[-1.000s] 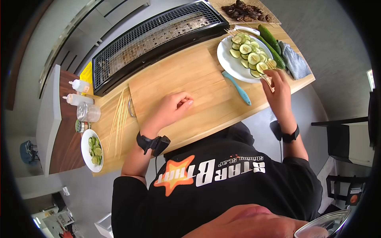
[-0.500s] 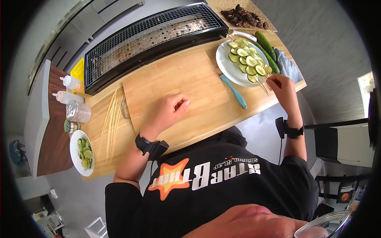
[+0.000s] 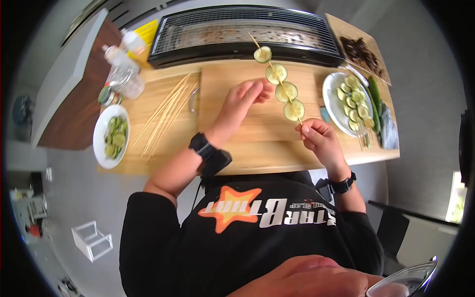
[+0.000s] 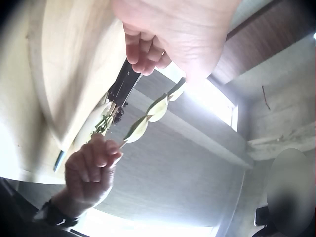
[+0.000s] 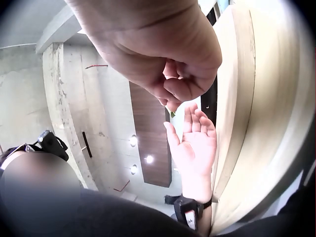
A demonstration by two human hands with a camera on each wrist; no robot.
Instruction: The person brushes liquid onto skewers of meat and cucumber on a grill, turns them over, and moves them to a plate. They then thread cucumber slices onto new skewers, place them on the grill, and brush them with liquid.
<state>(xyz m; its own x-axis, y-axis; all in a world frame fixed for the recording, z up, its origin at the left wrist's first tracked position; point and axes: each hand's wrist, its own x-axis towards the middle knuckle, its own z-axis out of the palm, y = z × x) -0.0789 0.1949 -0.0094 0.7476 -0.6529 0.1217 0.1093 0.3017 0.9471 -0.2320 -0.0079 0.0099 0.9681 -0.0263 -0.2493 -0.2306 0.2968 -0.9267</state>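
My right hand (image 3: 324,143) pinches the lower end of a skewer of cucumber slices (image 3: 287,92), held up over the cutting board (image 3: 222,126). Several round, green-rimmed slices are threaded along the stick, and its bare tip points toward the grill. Palm up in the right wrist view, my left hand (image 5: 195,148) holds nothing, its fingers relaxed. It is just left of the middle slices. From the left wrist, the slices appear edge-on between the two hands. More such skewers lie on a white oval plate (image 3: 332,106) to the right.
A long black grill (image 3: 247,52) with a wire grate stands at the back. Loose bamboo skewers (image 3: 166,114) lie left of the board, near squeeze bottles (image 3: 121,59), a jar (image 3: 129,84) and a bowl of slices (image 3: 99,148). Whole cucumbers (image 3: 374,96) and a cloth (image 3: 389,131) lie far right.
My right hand has lifted a skewer off the plate and brought it left over the board. My left hand has moved forward, its fingers loosened. The head view has turned.
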